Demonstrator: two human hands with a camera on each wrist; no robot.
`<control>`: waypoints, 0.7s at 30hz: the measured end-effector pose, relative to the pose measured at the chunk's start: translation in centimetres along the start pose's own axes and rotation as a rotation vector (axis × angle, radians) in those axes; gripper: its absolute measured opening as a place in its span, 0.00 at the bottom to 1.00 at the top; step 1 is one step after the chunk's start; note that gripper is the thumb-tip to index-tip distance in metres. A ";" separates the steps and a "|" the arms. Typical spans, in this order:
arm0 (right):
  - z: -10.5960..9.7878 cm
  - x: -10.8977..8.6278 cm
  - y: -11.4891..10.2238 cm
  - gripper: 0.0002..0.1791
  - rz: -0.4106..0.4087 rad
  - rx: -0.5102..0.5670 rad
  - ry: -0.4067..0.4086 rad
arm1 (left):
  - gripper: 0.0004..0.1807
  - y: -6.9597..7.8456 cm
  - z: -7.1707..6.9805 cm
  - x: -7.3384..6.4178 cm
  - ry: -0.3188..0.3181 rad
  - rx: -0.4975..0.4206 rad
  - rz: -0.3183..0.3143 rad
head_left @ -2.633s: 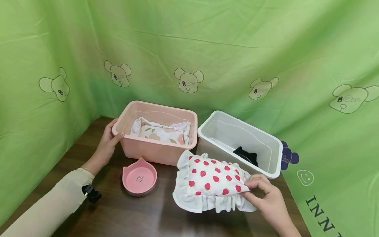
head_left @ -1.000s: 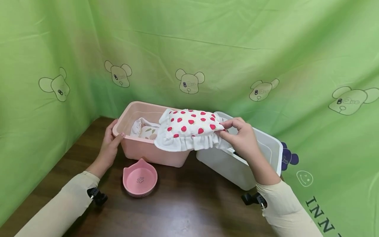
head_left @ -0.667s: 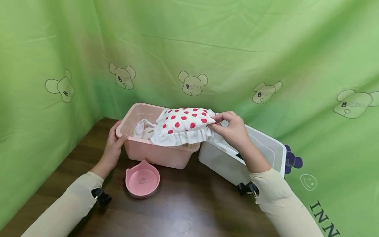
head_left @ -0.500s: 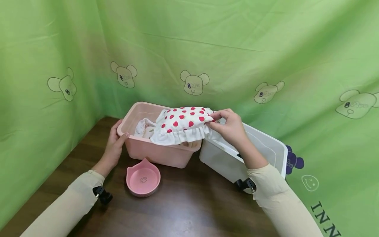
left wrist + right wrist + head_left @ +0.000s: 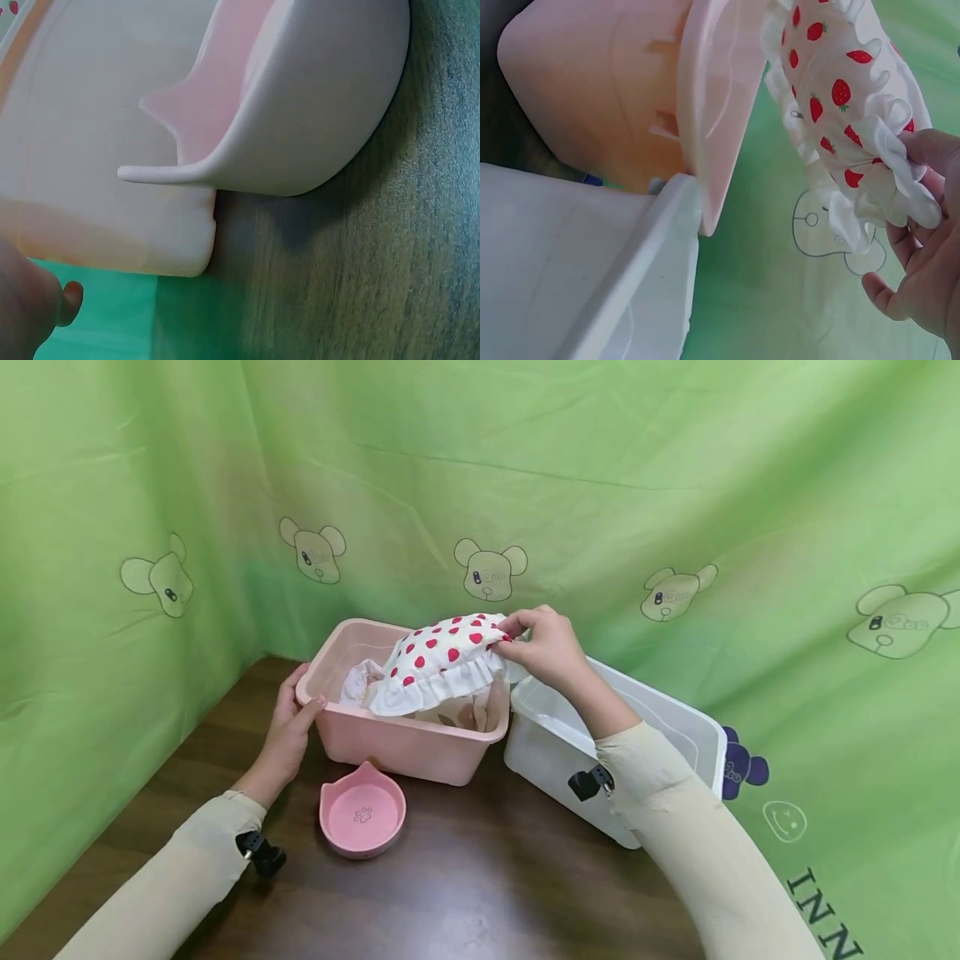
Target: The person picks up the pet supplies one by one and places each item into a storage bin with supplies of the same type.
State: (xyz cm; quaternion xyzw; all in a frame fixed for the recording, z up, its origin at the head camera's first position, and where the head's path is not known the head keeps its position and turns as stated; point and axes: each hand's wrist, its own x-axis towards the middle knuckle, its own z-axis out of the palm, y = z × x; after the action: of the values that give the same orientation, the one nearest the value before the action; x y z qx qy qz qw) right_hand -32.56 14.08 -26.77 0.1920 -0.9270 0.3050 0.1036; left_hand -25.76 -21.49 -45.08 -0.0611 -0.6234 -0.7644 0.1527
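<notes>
A small white pillow with a strawberry print and ruffled edge is tilted over the pink bin, its left end lower, inside the rim. My right hand pinches its right end between thumb and fingers; the right wrist view shows the hand on the ruffle. With thumb and fingers, my left hand grips the bin's left rim. Beneath the strawberry pillow, a floral-print pillow lies in the bin, mostly hidden. A pink cat-eared bowl with a paw print stands in front.
A white bin stands right of the pink one, partly behind my right forearm. Both are on a dark wooden table. A green curtain with bear-head drawings encloses the back and sides.
My right hand has carried the strawberry pillow from in front of the white bin, up and left, over the pink bin, tilting it lately. My left hand keeps hold of the rim.
</notes>
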 end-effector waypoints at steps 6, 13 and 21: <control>0.8 1.7 -0.8 0.11 -0.033 -0.036 -0.034 | 0.35 0.0 0.1 0.0 0.001 0.002 -0.010; 1.6 3.6 -1.5 0.11 -0.102 -0.103 -0.066 | 0.35 0.2 0.1 0.2 0.005 -0.013 0.002; 3.2 5.7 -1.8 0.11 -0.133 -0.136 -0.139 | 0.36 0.0 0.2 0.0 0.015 -0.018 -0.013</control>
State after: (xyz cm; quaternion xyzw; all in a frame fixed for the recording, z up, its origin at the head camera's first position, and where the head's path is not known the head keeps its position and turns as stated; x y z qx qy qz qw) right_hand -37.19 9.13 -26.61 0.2665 -0.9356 0.2200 0.0720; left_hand -25.78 -21.28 -45.08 -0.0526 -0.6156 -0.7715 0.1518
